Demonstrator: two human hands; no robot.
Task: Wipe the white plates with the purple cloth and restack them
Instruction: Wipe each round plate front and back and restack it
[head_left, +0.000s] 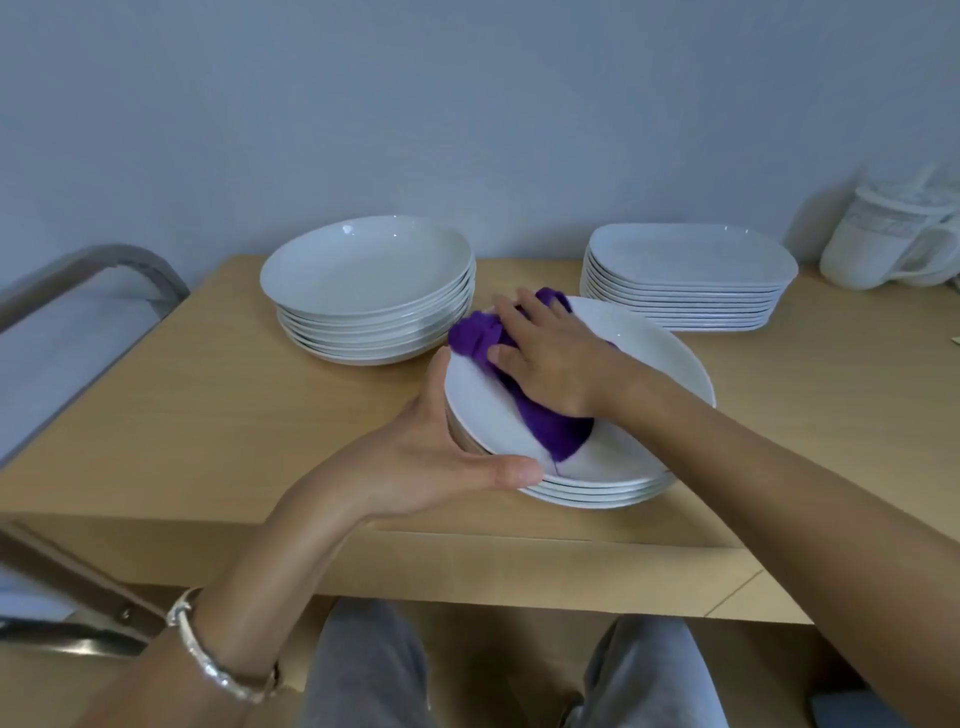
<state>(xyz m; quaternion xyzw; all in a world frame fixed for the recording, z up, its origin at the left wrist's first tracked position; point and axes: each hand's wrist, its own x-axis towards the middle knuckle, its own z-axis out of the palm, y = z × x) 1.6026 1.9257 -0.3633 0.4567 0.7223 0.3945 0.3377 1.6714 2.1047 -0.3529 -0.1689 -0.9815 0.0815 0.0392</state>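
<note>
Wiping the top plate (649, 353) of the near stack (597, 493) right now, that's how I'm reading it. Right grip (545, 358) is lying flat and spread, pressing the cloth (558, 434) down onto the plate, not pinching it as far as I can tell. Cloth is sitting straight under that palm, bunched into a long wad. Its long axis is running diagonally: one end is poking out past the fingertips toward the far left, the other is trailing out under the heel of the palm toward me. So the next stroke is probably going along or across that line, with the bare part of the plate lying to the right of the grip.

Left grip (441, 447) is curling round the stack's left rim, thumb along the near edge, steadying it. It's nearer the rim, so I'm guessing it's doing the lifting when this plate gets restacked.

Further out from both grips, a round stack (369, 280) is sitting far left and an oblong stack (685, 260) far right on the surface (260, 415).
</note>
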